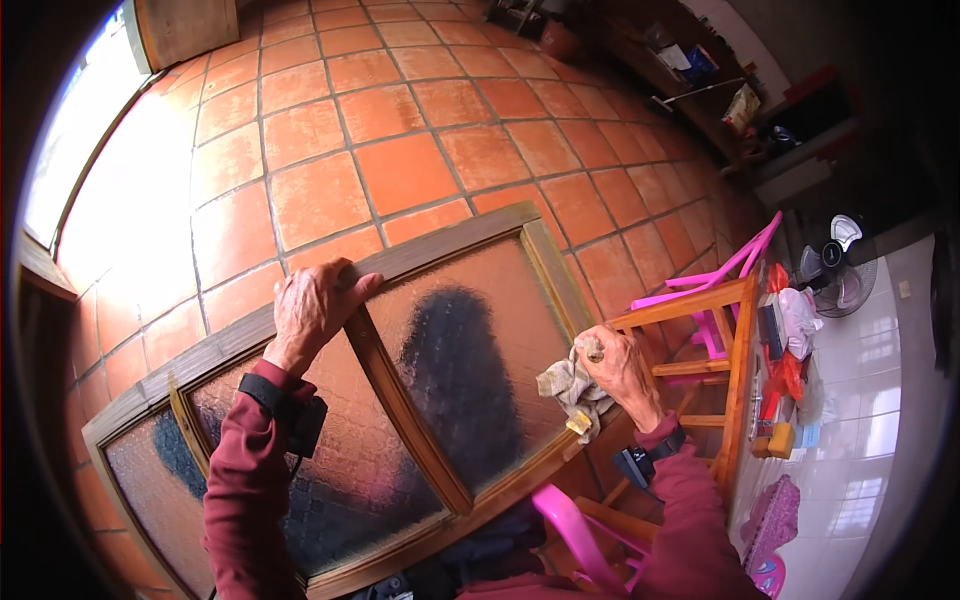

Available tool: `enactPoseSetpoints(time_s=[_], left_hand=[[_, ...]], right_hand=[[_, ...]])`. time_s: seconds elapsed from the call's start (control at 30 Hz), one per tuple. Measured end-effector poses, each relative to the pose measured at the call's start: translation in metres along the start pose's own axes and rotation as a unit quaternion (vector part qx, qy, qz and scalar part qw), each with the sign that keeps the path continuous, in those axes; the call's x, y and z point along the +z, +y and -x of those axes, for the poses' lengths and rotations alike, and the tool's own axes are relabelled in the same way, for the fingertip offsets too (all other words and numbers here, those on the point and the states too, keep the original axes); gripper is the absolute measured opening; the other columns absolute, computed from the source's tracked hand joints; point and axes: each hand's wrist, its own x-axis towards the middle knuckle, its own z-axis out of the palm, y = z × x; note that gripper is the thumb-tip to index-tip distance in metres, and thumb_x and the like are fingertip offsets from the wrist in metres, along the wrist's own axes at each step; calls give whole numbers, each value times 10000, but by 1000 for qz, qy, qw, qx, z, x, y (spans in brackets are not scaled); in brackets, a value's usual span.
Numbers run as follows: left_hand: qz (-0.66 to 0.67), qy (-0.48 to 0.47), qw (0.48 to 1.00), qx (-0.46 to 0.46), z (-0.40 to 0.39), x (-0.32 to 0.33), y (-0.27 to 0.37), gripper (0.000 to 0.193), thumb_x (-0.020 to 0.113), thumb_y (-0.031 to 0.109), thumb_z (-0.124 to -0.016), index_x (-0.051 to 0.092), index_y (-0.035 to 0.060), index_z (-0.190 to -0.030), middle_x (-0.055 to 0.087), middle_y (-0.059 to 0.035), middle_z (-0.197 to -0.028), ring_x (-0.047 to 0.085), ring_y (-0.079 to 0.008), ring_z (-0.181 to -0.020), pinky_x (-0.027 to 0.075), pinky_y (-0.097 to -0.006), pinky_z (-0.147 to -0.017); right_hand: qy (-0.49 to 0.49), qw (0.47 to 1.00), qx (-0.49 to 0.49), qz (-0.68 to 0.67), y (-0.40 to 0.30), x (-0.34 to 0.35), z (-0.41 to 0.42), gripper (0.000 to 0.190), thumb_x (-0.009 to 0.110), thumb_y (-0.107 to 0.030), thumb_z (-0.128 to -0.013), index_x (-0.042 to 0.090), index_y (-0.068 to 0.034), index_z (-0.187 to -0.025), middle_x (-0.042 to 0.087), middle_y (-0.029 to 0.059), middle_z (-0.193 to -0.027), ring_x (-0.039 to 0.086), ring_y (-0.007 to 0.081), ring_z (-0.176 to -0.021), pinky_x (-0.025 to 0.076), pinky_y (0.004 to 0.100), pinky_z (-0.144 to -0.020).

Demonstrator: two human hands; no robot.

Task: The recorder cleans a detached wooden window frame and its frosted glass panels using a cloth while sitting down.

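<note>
A wooden window sash (401,420) with several panes of textured glass (480,337) lies slanted across my front. Its far rail (442,244) looks greyer than the brown near rail and the bar between the panes. My left hand (313,304) is wrapped over that far rail, thumb on the inner side beside the bar. At the sash's right end, my right hand (611,367) grips a crumpled, stained cloth rag (574,390). Part of the rag hangs over the near right corner, with a yellowish patch at its lower end. Dark blurred shapes show in the glass.
A wooden stool-like frame (739,382) stands close on the right, near pink plastic chairs (577,525). Bags (799,319) and boxes sit beyond it, with a fan (832,259) behind. Terracotta tiles (405,172) cover the floor. Bright light enters from a doorway (75,142) at left.
</note>
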Motion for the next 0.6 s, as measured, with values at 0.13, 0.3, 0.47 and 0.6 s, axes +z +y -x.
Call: enactPoseSetpoints(time_s=[0.13,0.3,0.47,0.6], left_hand=[[-3,-4,1000,4,3,-1,1,505,638,572,-861,718,74,-894,694,-145,-719,690,-345,-733,515,-446,-669],[2,0,1000,5,0,3,-1,506,633,571,-865,718,73,-894,694,-143,-716,691,-344,-729,516,-444,-671],[21,-23,999,-7,-1,-2,6,514,639,578,-855,718,72,-887,696,-153,-726,690,-352,-735,513,-451,-682],[-30,20,999,21,-2,1,-6,529,632,594,-855,719,73,-887,693,-153,-715,688,-359,-719,516,-450,-669]], right_hand=[[33,999,-11,-16,5,22,-11,176,726,-73,-754,651,-44,-911,681,177,-884,667,380,-818,523,431,-689],[23,1000,-10,-16,4,13,-26,133,699,-63,-770,643,-33,-887,678,184,-848,666,393,-783,513,445,-657],[8,1000,-5,-21,5,10,-24,96,680,-42,-770,631,-21,-850,673,189,-845,661,387,-791,509,436,-654],[39,997,-62,-28,1,22,-51,89,655,-32,-762,627,-18,-845,666,197,-834,653,399,-784,506,448,-657]])
